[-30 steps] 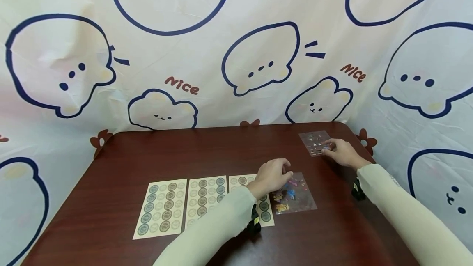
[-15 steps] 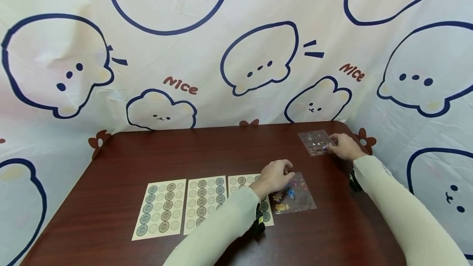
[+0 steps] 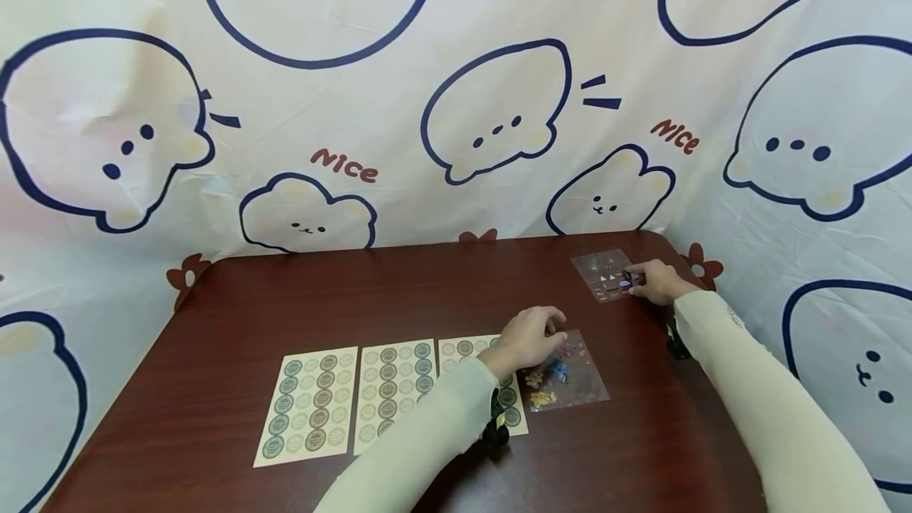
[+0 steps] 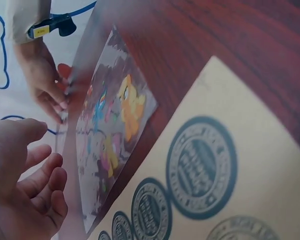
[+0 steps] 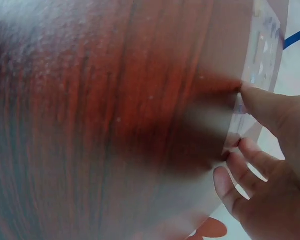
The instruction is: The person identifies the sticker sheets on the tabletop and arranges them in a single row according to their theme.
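My right hand [image 3: 660, 282] is at the right edge of a small clear sheet with tiny pale and purple shapes [image 3: 597, 266], far right on the table. In the right wrist view the thumb [image 5: 262, 107] and fingers stand apart, their tips at that edge; whether they lift it cannot be made out. Loosely curled, my left hand [image 3: 529, 337] hovers by the upper left part of a clear sticker sheet with colourful ponies [image 3: 584, 386]. It holds nothing; in the left wrist view a yellow pony sticker [image 4: 132, 107] shows beyond the fingers.
Three cream sheets of round labels lie in a row: a left one [image 3: 295, 450], a middle one [image 3: 362, 442] and a right one [image 3: 518, 426], partly under the left arm. The brown table [image 3: 399, 291] meets a patterned cloth [image 3: 399, 204] at the back and sides.
My right hand has shifted slightly along the far sheet's right edge, and a dark gap now shows between thumb and finger. My left hand has stayed almost still.
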A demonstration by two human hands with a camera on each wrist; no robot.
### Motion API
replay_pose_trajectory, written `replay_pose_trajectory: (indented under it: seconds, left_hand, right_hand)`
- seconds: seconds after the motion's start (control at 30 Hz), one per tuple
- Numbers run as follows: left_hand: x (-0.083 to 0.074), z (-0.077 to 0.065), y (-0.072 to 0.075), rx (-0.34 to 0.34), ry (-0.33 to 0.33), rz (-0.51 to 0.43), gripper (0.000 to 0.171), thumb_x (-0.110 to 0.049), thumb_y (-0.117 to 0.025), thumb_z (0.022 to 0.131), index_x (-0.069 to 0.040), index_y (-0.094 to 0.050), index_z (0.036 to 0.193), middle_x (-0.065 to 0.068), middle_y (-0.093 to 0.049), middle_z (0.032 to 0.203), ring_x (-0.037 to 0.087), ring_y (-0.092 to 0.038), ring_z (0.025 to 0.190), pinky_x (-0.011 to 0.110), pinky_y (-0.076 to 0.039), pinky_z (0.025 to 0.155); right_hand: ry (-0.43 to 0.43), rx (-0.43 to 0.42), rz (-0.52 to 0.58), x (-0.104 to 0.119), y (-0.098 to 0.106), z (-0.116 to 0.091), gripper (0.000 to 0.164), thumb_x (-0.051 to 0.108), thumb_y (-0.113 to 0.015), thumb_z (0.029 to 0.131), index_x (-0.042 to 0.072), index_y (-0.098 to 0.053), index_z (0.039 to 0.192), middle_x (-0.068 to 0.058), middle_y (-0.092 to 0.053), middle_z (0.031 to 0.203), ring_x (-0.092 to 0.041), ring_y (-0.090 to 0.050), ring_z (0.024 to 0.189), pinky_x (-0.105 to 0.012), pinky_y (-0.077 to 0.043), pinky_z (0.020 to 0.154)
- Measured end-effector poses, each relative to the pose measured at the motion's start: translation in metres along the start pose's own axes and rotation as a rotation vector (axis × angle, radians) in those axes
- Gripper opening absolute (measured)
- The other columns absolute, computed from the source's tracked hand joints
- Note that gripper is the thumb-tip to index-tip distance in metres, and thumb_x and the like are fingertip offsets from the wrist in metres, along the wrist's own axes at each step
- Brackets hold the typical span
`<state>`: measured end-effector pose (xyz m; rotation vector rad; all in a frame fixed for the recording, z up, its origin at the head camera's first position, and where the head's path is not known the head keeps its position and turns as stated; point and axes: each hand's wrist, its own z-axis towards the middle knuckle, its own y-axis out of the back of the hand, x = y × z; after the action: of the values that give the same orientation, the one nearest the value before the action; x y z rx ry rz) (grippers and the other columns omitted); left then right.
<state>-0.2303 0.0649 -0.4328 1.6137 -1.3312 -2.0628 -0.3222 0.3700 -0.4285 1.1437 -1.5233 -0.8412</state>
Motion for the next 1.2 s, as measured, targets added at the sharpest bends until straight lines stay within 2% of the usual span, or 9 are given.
replay_pose_trajectory:
  seconds: [0.23,0.37,0.57,0.77,1.03,1.2]
  left_hand:
    - [0.004,-0.001,0.005,-0.025,0.01,-0.004,0.031,-0.027,-0.063,0.1,-0.015,-0.066,0.129,0.0,-0.068,0.106,0.011,-0.061,0.087,0.028,-0.05,0.075]
    - [0.008,-0.001,0.006,-0.034,0.015,-0.006,0.031,-0.027,-0.063,0.1,-0.015,-0.067,0.128,0.001,-0.068,0.107,0.011,-0.061,0.089,0.028,-0.05,0.077]
    - [0.013,-0.001,0.012,-0.042,0.024,-0.012,0.031,-0.026,-0.063,0.1,-0.013,-0.066,0.129,0.002,-0.068,0.108,0.013,-0.062,0.09,0.03,-0.05,0.075]
    - [0.021,-0.001,0.016,-0.05,0.025,-0.032,0.032,-0.025,-0.062,0.101,-0.012,-0.065,0.13,0.003,-0.068,0.108,0.014,-0.062,0.091,0.03,-0.05,0.075]
    - [0.038,-0.003,0.027,-0.072,0.057,-0.083,0.032,-0.025,-0.061,0.102,-0.011,-0.064,0.131,0.004,-0.067,0.105,0.012,-0.059,0.078,0.03,-0.049,0.071]
    - [0.047,-0.004,0.03,-0.084,0.074,-0.099,0.032,-0.026,-0.061,0.102,-0.012,-0.065,0.13,0.003,-0.066,0.104,0.011,-0.057,0.076,0.03,-0.047,0.069]
  right_hand:
    - [0.085,0.002,0.048,0.008,0.001,-0.001,0.052,0.01,-0.07,0.094,-0.015,-0.052,0.136,-0.038,-0.055,0.131,-0.039,-0.055,0.106,-0.057,-0.048,0.1]
    - [0.131,-0.004,0.081,0.012,-0.003,-0.004,0.052,0.014,-0.075,0.091,-0.014,-0.056,0.13,-0.036,-0.057,0.13,-0.042,-0.057,0.111,-0.06,-0.047,0.102]
    - [0.167,0.045,0.095,0.025,-0.005,-0.004,0.067,0.017,-0.076,0.09,-0.011,-0.047,0.143,-0.038,-0.052,0.138,-0.048,-0.054,0.122,-0.063,-0.044,0.105]
    - [0.175,0.054,0.083,0.035,-0.01,-0.001,0.065,0.019,-0.078,0.089,-0.011,-0.052,0.14,-0.036,-0.055,0.135,-0.043,-0.056,0.119,-0.061,-0.045,0.105]
    - [0.21,0.029,0.11,0.048,-0.019,0.003,0.064,0.023,-0.08,0.087,-0.009,-0.055,0.136,-0.032,-0.058,0.132,-0.04,-0.057,0.115,-0.059,-0.046,0.104]
    - [0.215,0.029,0.11,0.053,-0.023,0.003,0.063,0.025,-0.081,0.087,-0.007,-0.056,0.136,-0.03,-0.058,0.13,-0.038,-0.055,0.114,-0.059,-0.045,0.105]
